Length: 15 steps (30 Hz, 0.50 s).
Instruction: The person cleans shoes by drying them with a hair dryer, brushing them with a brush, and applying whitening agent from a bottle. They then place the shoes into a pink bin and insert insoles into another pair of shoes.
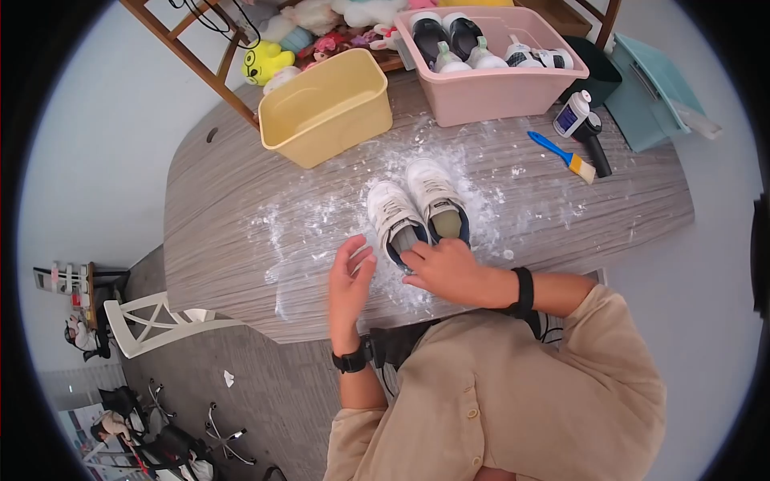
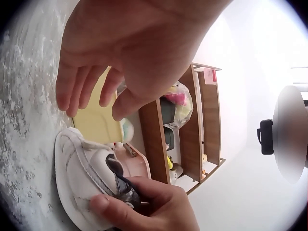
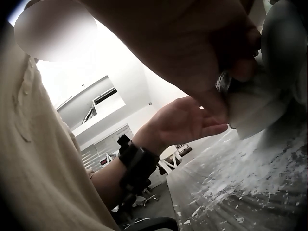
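Two white shoes with dark linings stand side by side, the left shoe [image 1: 388, 205] and the right shoe [image 1: 431, 180], toes pointing away. My right hand [image 1: 451, 274] is at their heels. Seen from the left wrist, the thumb of my right hand [image 2: 159, 207] presses the outside of a white shoe [image 2: 82, 178] while its fingers grip the dark collar. Just left of the shoes my left hand [image 1: 350, 284] is raised, fingers loosely bent and holding nothing. In the right wrist view, my left hand [image 3: 178, 122] lies behind my dark right hand [image 3: 192, 53]; the shoe is partly hidden.
White powder marks cover the wooden table [image 1: 216, 232]. Behind the shoes stand a yellow bin [image 1: 329, 112] and a pink bin [image 1: 497, 96] holding shoes. At the right are a blue-handled brush [image 1: 561, 152], a white bottle [image 1: 572, 115], a black-handled tool [image 1: 595, 148] and a teal bin [image 1: 646, 96].
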Motion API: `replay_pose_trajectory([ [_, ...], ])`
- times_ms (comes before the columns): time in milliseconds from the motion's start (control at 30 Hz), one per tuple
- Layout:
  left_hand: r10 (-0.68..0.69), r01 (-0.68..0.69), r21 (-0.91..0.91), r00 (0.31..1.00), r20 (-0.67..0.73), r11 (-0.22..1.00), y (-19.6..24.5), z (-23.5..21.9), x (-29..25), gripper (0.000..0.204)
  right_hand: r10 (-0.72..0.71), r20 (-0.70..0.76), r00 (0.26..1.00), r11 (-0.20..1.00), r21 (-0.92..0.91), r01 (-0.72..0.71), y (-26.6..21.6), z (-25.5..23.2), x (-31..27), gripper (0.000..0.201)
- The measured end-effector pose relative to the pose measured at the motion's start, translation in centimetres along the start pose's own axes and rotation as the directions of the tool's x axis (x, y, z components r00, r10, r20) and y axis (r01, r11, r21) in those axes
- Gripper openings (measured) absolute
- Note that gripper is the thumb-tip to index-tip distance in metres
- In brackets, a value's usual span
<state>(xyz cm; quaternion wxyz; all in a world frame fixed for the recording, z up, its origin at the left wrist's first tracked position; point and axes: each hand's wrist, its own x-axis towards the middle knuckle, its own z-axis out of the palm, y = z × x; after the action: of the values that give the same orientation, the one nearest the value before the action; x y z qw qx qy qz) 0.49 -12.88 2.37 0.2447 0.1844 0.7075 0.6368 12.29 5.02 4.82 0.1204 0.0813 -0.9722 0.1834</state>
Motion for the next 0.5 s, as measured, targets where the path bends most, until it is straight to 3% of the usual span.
replay_pose_trajectory([
  [133, -0.025, 0.024, 0.023, 0.996, 0.083, 0.999, 0.8, 1.5, -0.1, 0.047, 0.084, -0.065, 0.994, 0.994, 0.079, -0.079, 1.7, -2.7, -1.9, 0.047],
  [233, 0.0, -0.005, 0.048, 0.993, 0.114, 0.999, 0.6, 2.2, 0.0, 0.051, 0.233, 0.084, 0.969, 0.972, 0.007, -0.234, 2.2, -5.2, -2.9, 0.055],
  [333, 0.034, -0.044, 0.074, 0.991, 0.126, 0.996, 0.5, 3.2, 0.8, 0.054, 0.165, 0.106, 0.981, 0.986, 0.013, -0.167, 2.5, -4.4, -3.4, 0.057],
  [500, 0.067, -0.076, 0.08, 0.992, 0.107, 0.994, 0.8, 4.3, 2.2, 0.057, 0.185, 0.004, 0.983, 0.982, 0.032, -0.185, 3.5, -2.3, -3.5, 0.052],
])
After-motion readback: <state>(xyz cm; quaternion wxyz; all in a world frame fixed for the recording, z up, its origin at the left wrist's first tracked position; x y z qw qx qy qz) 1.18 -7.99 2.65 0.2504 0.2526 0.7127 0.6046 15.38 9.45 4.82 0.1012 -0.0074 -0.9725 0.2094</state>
